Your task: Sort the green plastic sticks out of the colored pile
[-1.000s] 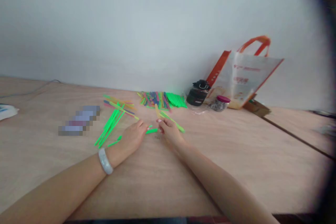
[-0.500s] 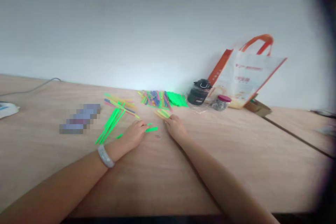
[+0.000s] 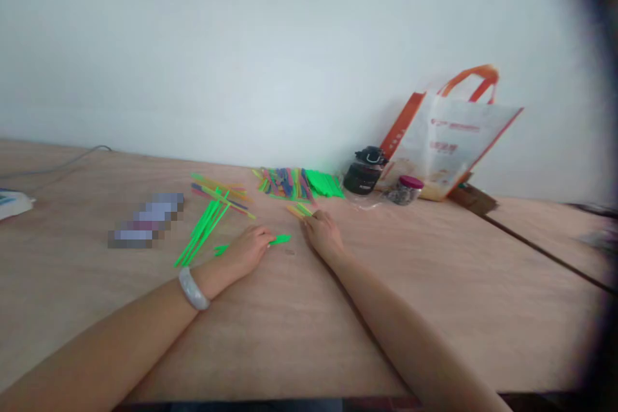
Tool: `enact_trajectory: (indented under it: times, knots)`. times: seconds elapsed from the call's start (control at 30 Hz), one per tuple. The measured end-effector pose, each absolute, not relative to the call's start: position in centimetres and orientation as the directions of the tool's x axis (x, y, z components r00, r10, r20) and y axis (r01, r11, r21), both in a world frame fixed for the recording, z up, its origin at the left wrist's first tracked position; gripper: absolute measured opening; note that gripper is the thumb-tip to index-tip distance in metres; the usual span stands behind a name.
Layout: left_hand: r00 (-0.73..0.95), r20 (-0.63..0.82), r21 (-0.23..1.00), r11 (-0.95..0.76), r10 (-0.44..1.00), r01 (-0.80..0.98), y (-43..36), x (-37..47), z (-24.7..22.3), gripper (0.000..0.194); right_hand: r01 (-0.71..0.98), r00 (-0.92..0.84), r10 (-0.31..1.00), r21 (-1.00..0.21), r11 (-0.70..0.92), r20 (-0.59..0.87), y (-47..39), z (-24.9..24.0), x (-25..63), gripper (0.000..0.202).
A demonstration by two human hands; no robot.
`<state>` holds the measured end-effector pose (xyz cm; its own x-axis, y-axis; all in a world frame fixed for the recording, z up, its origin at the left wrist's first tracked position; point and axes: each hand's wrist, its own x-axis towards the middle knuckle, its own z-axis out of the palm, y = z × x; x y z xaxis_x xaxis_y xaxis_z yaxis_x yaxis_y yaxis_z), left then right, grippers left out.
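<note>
My left hand (image 3: 251, 248), with a pale bangle on its wrist, is closed on a few green sticks (image 3: 280, 239) whose ends stick out on both sides of it. To its right, my right hand (image 3: 323, 232) pinches yellow and green sticks (image 3: 298, 210) near the table's middle. Long green sticks (image 3: 205, 228) lie slantwise to the left of my left hand. Across their upper ends lies a loose bunch of yellow, pink and blue sticks (image 3: 222, 193). Behind both hands is a row of multicoloured sticks (image 3: 284, 183) beside a green pile (image 3: 324, 183).
Against the wall at the right stand a black bottle (image 3: 363, 174), a jar with a red lid (image 3: 406, 190) and a white bag with orange handles (image 3: 454, 135). A blurred-out flat object (image 3: 147, 222) lies on the wooden table (image 3: 270, 335) at the left, with a cable (image 3: 62, 164) behind.
The green sticks at my left fingertips are closer together than before, and those fingers have shifted slightly. My right hand is almost unmoved, with its sticks.
</note>
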<state>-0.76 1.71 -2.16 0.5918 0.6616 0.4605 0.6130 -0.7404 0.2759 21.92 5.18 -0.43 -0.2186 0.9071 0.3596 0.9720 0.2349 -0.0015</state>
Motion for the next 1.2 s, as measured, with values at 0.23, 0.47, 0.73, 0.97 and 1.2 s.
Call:
enact_trajectory:
  times: [0.23, 0.47, 0.73, 0.97, 1.2]
  knots:
    - [0.481, 0.469, 0.149, -0.603, 0.741, 0.783, 1.3, -1.4, 0.1, 0.020, 0.927, -0.348, 0.867, -0.010, 0.376, 0.358, 3.7, -0.4, 20.9, 0.027]
    - [0.125, 0.454, -0.074, -0.102, 0.882, 0.992, 2.2, -4.6, 2.0, 0.022, 0.910, -0.387, 0.858, -0.009, 0.414, 0.337, 2.8, -0.6, 20.5, 0.025]
    - [0.154, 0.386, -0.046, -0.148, 0.910, 0.988, 3.0, -5.3, 1.2, 0.024, 0.893, -0.413, 0.838, -0.022, 0.449, 0.357, 2.8, -1.0, 19.6, 0.027]
    - [0.349, 0.535, 0.105, -0.471, 0.769, 0.876, 1.6, -2.9, 0.9, 0.021, 0.833, -0.288, 0.833, -0.306, 0.461, 0.471, 3.3, -1.0, 19.5, 0.025]
    - [0.504, 0.482, 0.115, -0.622, 0.716, 0.774, -0.3, 0.0, 0.0, 0.020, 0.423, -0.270, 0.917, -0.819, 0.387, 0.293, 2.1, -0.1, 17.7, 0.036]
